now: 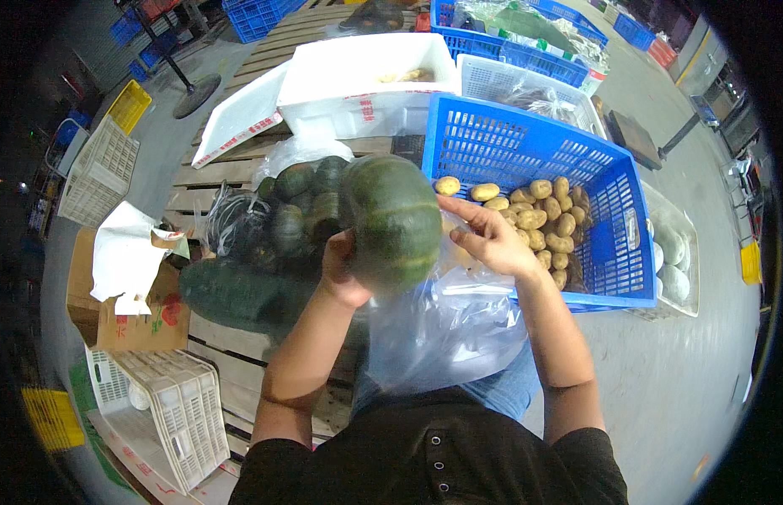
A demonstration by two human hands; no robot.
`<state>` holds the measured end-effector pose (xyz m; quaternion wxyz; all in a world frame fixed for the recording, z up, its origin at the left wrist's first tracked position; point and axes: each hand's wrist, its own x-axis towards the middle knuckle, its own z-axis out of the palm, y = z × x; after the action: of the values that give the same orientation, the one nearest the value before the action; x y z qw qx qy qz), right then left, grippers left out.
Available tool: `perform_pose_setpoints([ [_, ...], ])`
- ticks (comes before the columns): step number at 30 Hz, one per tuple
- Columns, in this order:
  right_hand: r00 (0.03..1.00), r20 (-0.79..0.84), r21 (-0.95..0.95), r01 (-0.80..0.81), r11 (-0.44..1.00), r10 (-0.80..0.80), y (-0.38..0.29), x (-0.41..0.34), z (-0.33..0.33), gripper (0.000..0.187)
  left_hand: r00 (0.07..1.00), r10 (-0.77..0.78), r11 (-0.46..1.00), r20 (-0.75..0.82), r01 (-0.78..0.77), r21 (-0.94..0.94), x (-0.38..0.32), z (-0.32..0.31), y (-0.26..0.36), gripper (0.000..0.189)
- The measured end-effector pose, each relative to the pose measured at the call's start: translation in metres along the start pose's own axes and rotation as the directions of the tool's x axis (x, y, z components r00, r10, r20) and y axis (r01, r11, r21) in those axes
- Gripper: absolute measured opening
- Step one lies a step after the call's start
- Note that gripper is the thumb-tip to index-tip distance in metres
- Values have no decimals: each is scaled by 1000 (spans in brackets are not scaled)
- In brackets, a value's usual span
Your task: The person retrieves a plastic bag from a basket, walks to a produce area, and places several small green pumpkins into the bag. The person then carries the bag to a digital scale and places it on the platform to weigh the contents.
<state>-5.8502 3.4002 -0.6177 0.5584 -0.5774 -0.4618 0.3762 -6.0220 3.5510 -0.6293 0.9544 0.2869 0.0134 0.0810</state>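
A large green, ribbed pumpkin is raised in front of me, slightly blurred. My left hand grips it from the lower left, its fingers partly hidden behind the rind. At the pumpkin's right edge, my right hand has its forefinger extended to the rind and its thumb apart. Below that hand a clear plastic bag drapes over my lap. Several dark green pumpkins lie together beyond my left hand. Nearer my left forearm is a long dark green gourd.
Potatoes lie in a blue plastic crate at my right. A white foam box stands ahead on the wooden slatted platform. To the left are a cardboard box and a white crate. Pale melons sit beyond the blue crate.
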Motion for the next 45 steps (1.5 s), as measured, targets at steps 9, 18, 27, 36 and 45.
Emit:
perform_pose_setpoints([
  [9,998,-68,-66,10,998,-14,-80,10,-7,47,972,-40,813,-231,166,558,-3,21,-11,55],
  [18,862,-494,-29,114,993,-113,-102,-3,42,39,979,128,-28,-158,163,986,21,-21,-28,85],
  [27,787,-610,-16,99,995,-89,-134,21,-30,57,922,313,402,226,-344,848,-13,13,-1,46],
  [36,606,-792,-124,-35,992,-77,-115,-6,-49,50,214,972,-180,-95,944,276,-87,-289,187,54],
  [45,968,-98,-202,206,958,-229,-92,-29,-96,49,639,729,-319,-247,636,702,-79,-352,87,11],
])
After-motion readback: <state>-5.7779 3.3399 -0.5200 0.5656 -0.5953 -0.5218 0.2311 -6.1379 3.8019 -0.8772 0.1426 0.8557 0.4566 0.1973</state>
